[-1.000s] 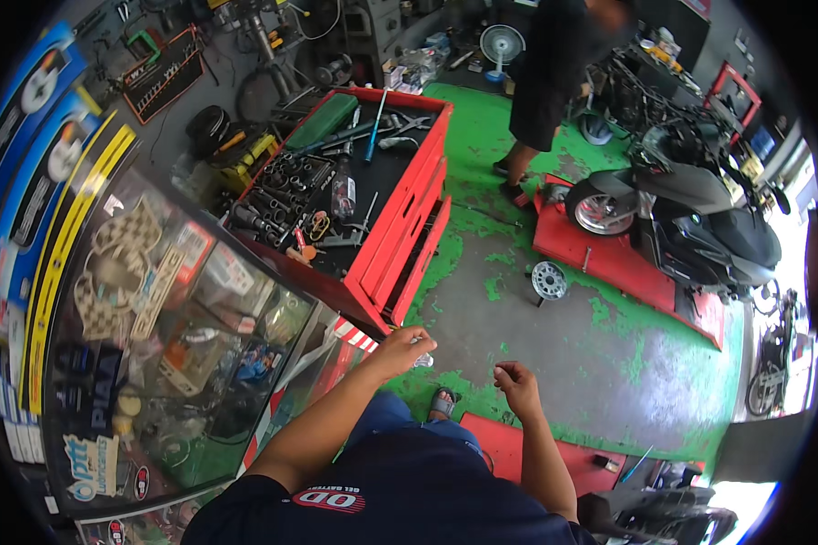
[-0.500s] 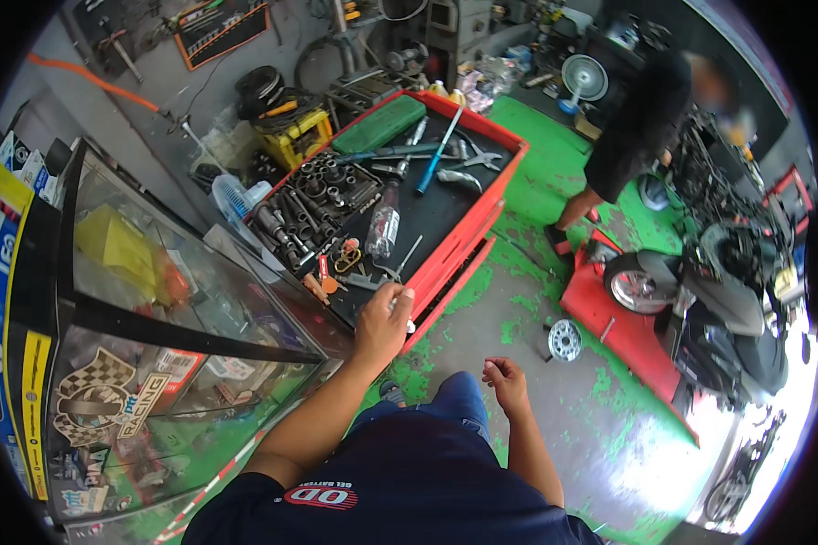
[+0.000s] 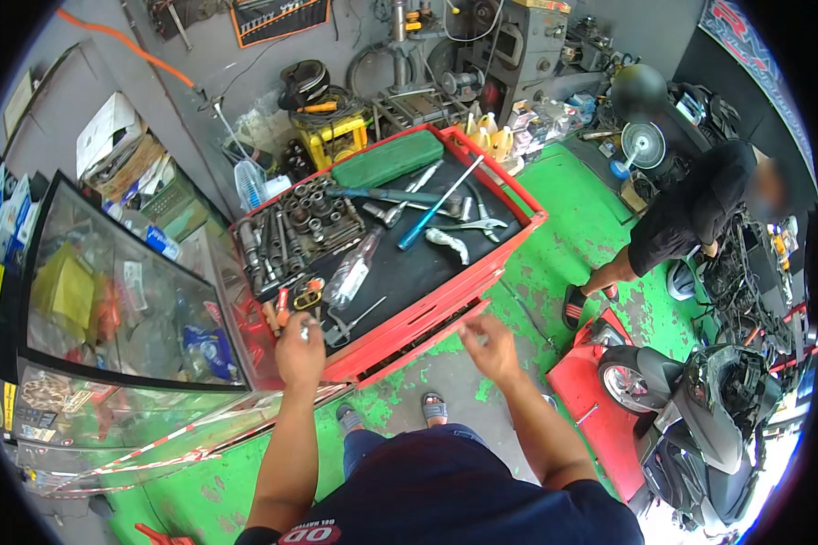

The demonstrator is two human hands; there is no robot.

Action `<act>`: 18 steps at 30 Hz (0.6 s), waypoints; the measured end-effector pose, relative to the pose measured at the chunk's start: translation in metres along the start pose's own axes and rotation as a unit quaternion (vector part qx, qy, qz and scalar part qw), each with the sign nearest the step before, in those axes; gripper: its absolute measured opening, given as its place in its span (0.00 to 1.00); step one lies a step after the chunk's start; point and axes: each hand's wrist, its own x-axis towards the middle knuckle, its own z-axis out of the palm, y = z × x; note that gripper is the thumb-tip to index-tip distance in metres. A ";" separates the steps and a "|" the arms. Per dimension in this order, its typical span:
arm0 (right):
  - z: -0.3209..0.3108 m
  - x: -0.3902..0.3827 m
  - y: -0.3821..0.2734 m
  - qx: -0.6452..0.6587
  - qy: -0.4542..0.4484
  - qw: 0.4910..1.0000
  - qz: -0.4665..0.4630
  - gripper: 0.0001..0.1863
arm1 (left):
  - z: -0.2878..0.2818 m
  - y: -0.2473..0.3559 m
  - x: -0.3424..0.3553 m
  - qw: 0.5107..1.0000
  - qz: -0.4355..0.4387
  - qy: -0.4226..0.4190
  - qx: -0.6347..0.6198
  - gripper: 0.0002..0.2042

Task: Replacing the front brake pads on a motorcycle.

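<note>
Left hand [image 3: 301, 356] pinches a small pale item [image 3: 304, 334] at red tool chest [image 3: 418, 314]'s near corner; right hand [image 3: 489, 349] loosely curled, can't tell if holding anything. Careless left-wrist swing could knock caliper [image 3: 337, 333] off.

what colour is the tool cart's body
The tool cart has a red body, seen best in the head view.

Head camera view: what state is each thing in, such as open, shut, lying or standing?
Left hand: curled around a small pale item.
Right hand: half-curled; unclear whether it holds anything.
Drawer: partly open.
Green case: shut.
Plastic bottle: lying on its side.
Blue-handled tool: lying down.
Scooter: upright.
Fan: upright; unclear whether it is running.
</note>
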 end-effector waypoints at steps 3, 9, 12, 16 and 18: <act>-0.026 0.078 -0.010 -0.019 0.122 0.986 -0.112 0.13 | 0.000 0.004 -0.005 0.998 0.030 0.058 0.008 0.08; -0.037 0.192 -0.004 -0.083 0.210 0.952 -0.206 0.20 | 0.003 -0.001 -0.007 0.998 0.003 0.030 0.058 0.10; -0.033 0.207 0.006 -0.128 0.171 0.953 -0.217 0.19 | 0.005 -0.001 -0.008 0.995 0.063 0.052 0.048 0.10; -0.027 0.204 0.017 -0.162 0.065 0.967 -0.186 0.21 | 0.004 0.012 -0.009 0.988 0.124 0.084 0.044 0.08; -0.025 0.203 0.019 -0.106 0.112 0.969 -0.191 0.23 | -0.003 0.022 -0.015 0.983 0.085 0.067 0.145 0.13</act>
